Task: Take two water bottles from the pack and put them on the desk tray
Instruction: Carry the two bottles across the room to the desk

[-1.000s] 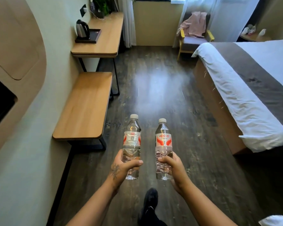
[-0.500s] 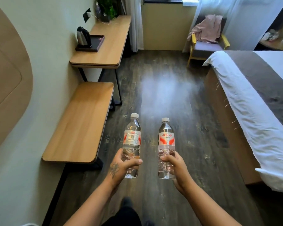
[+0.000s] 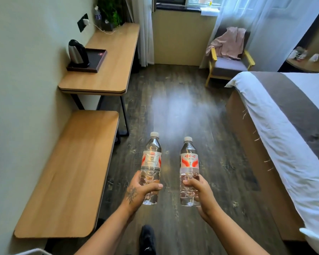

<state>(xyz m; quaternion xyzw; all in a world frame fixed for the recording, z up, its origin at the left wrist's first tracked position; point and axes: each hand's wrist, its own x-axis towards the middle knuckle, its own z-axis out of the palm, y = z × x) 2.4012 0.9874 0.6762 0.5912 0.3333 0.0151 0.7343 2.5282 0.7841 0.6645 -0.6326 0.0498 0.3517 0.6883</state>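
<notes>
Two capped bottles, left bottle and right bottle, stand upright side by side in the air above the dark wood floor, apart from each other, each clamped round its lower body by the left hand and the right hand. Ahead on the left, well apart from them, the dark tray lies on the desk with a kettle on its near end; a bench runs along the wall nearer, and a bed fills the right.
</notes>
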